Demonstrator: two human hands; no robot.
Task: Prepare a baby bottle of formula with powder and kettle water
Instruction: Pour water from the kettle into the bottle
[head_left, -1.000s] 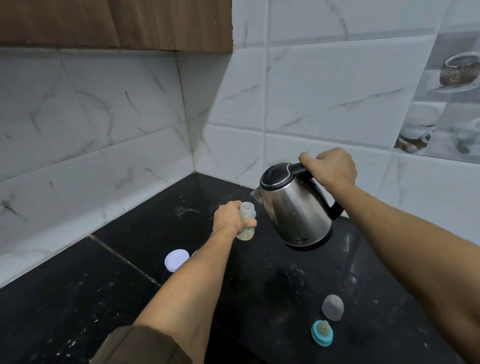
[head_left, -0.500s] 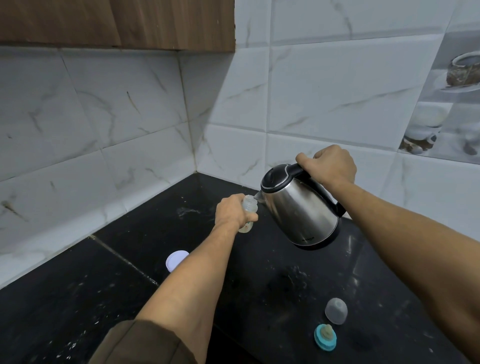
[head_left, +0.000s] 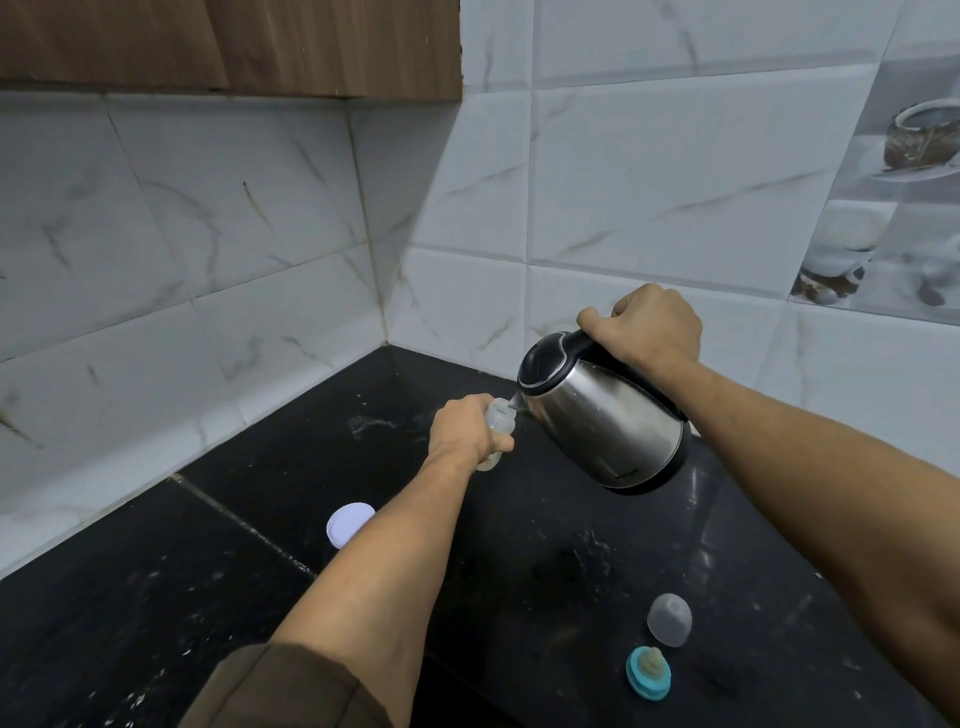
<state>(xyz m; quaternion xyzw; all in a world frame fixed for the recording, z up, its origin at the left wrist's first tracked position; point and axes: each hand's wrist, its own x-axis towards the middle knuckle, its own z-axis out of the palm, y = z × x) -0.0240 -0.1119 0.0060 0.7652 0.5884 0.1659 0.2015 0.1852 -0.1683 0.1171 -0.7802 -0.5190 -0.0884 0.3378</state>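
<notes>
Black counter (head_left: 156, 597) in a tiled corner; white round lid (head_left: 349, 524) partly hidden behind the left forearm; clear cap (head_left: 669, 619) just beside a teal ring with teat (head_left: 648, 673) at lower right, well apart from the pour; small print low on the kettle (head_left: 605, 423), unreadable; left hand (head_left: 467, 431) fingers wrapped round the bottle (head_left: 497, 425), held above the counter; right hand (head_left: 647, 325) fisted on the black handle, kettle tipped left, spout at the bottle mouth.
</notes>
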